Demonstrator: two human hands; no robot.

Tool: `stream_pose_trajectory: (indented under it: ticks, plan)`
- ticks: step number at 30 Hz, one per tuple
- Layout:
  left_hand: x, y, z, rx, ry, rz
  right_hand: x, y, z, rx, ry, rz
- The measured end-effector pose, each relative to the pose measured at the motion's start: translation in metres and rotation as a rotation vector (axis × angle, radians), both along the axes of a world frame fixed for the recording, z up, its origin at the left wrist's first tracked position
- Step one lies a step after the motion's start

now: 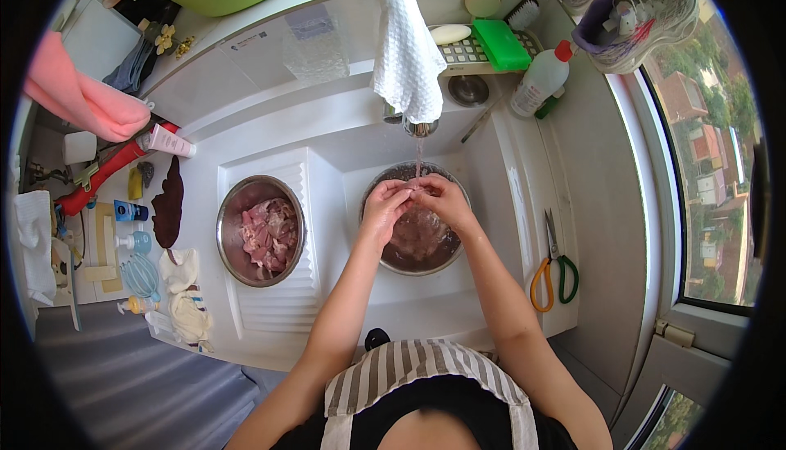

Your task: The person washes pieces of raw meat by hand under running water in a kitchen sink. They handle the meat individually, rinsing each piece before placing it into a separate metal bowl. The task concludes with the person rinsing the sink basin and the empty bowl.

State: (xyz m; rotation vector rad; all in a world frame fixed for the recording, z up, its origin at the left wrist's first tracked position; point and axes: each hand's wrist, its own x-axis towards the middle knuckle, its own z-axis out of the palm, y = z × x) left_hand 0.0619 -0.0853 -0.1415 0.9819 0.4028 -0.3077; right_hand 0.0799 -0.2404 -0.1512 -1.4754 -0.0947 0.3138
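Observation:
Under a thin stream of water [419, 154] from the metal faucet [425, 129], my left hand [387, 205] and my right hand [444, 203] meet at the fingertips. They pinch a small pinkish piece of raw meat [412, 186], mostly hidden by the fingers. Below them, in the sink basin, stands a metal bowl [425, 272] of cloudy reddish water [420, 235]. To the left, a second metal bowl [223, 252] rests on the ribbed washboard [270, 309] and contains raw meat pieces [270, 235].
A white cloth [402, 38] drapes over the faucet. Scissors [554, 259] with orange and green handles lie on the right ledge. A soap rack [457, 54], green box [502, 44] and white bottle [540, 81] stand at the back right. Dark cloth [168, 204] and gloves [184, 302] lie left.

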Motion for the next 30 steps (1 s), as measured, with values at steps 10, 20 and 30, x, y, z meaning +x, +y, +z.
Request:
stream_pose_trajectory:
  ticks: [10, 20, 30]
  plan:
    - [0.010, -0.009, 0.004, -0.009, 0.001, -0.146, -0.001, -0.016, -0.004, 0.186, 0.345, -0.084]
    - [0.006, -0.007, -0.014, 0.278, -0.168, -0.013, -0.003, -0.001, 0.002, 0.099, 0.195, -0.065]
    - [0.006, -0.002, -0.009, 0.236, -0.145, -0.003, 0.005, 0.001, -0.014, 0.341, 0.457, -0.068]
